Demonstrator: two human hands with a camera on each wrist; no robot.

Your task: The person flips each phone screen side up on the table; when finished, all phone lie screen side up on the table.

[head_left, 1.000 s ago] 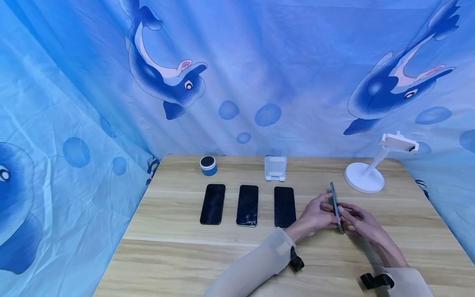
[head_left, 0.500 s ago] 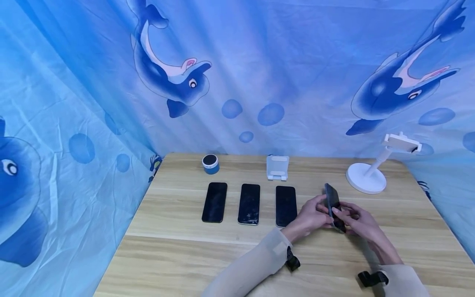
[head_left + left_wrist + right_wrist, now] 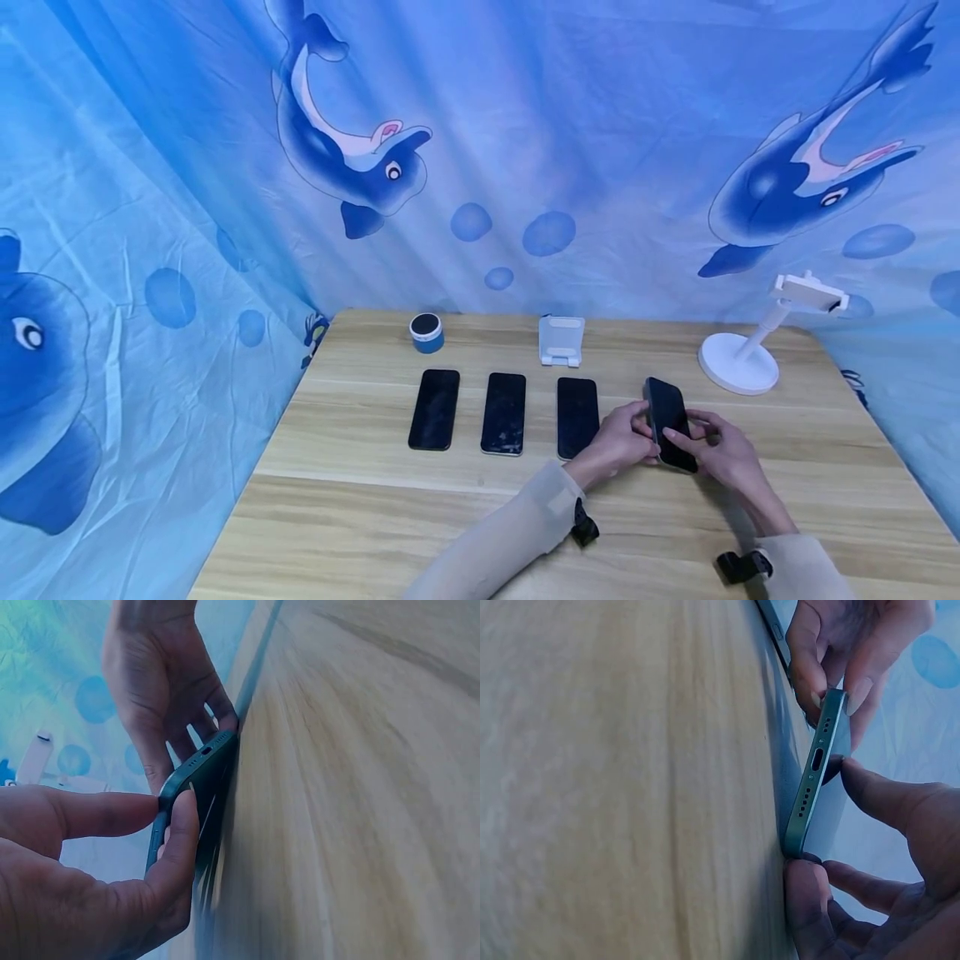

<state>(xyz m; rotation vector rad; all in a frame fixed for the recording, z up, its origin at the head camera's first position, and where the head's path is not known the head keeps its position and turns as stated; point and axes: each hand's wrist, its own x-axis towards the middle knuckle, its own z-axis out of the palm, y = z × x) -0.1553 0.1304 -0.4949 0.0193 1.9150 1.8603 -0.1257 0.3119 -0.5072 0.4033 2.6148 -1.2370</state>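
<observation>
A dark smartphone [image 3: 670, 421] with a green edge is held between both hands, tilted just above the table on the right, its screen facing up. My left hand [image 3: 622, 438] pinches its left long edge between thumb and fingers. With thumb on the screen side and fingers at the edge and underneath, my right hand [image 3: 723, 454] holds the other side. In the right wrist view the phone's green bottom end [image 3: 814, 769] shows a charging port, close to the wood. To the left lie three black phones in a row: a left one [image 3: 434, 409], a middle one [image 3: 503, 413] and a right one [image 3: 577, 416].
A white folding phone stand [image 3: 561, 340] stands at the back of the wooden table [image 3: 360, 517]. Right of it is a white round-based stand [image 3: 738, 364] with a raised holder. A small blue speaker [image 3: 427, 333] sits back left. Blue dolphin-printed curtain [image 3: 510, 150] surrounds the table.
The held phone has turned from nearly edge-on to screen up and come lower. Both hands have shifted slightly left with it. The three other phones have stayed in place.
</observation>
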